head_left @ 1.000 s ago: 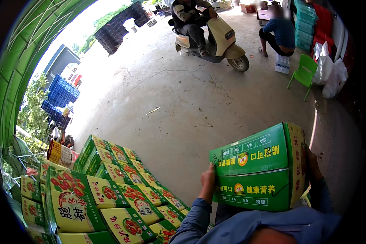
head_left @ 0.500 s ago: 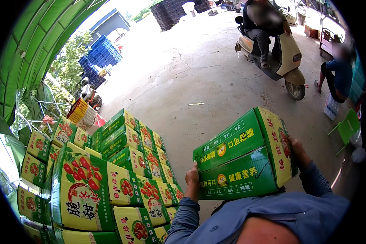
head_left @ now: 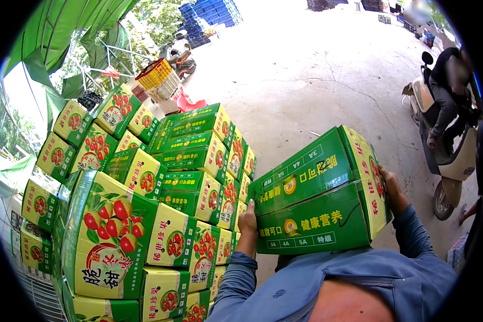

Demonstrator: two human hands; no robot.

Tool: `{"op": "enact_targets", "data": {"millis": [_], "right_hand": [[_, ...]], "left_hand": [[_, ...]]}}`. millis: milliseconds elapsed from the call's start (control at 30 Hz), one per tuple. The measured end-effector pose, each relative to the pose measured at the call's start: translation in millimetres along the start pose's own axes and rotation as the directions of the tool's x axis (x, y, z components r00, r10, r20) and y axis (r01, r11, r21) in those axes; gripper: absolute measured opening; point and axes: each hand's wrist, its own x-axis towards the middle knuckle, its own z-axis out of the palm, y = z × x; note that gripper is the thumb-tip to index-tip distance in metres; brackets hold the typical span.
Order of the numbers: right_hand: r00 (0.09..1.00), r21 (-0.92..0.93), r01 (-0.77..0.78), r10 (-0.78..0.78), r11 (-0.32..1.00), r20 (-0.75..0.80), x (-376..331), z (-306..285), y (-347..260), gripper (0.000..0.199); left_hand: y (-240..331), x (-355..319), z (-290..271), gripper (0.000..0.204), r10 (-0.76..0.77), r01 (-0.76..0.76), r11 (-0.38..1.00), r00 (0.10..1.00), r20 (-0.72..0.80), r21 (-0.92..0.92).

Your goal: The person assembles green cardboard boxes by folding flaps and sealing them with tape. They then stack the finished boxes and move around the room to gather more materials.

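Observation:
Between my two hands I carry a green and yellow cardboard box [head_left: 306,188], held in front of my body with its taped green flaps upward. My left hand [head_left: 247,220] presses on its left end, fingers mostly hidden behind the edge. On the right end my right hand [head_left: 393,189] grips the yellow side, which bears a printed red fruit picture. Just left of my left hand stands a stack of matching boxes [head_left: 193,188]. A large box [head_left: 112,231] with a red fruit print stands upright at the stack's near side.
A person sits on a pale scooter [head_left: 451,145] at the right. Beyond the stack are a yellow crate [head_left: 154,74], a red plastic item [head_left: 187,102] and blue stacked crates [head_left: 212,19]. Green sheeting [head_left: 75,21] hangs at upper left above the concrete floor [head_left: 290,70].
My view has swung left, so the stack shows nearer the middle and the scooter nearer the right rim. The box stays between my hands, closer to the stack in view.

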Motion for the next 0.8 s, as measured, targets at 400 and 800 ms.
{"op": "enact_targets", "data": {"millis": [400,800], "right_hand": [[0.963,0.186,-0.037,-0.015,0.982,0.27,275,253,-101,0.047],[0.871,0.435,-0.131,-0.107,0.891,0.48,487,580,-70,0.049]], "left_hand": [[186,277,-82,0.08,0.11,-0.07,0.986,0.954,-0.279,0.151],[331,499,-286,0.082,0.33,-0.121,0.919,0.758,-0.563,0.375]]}}
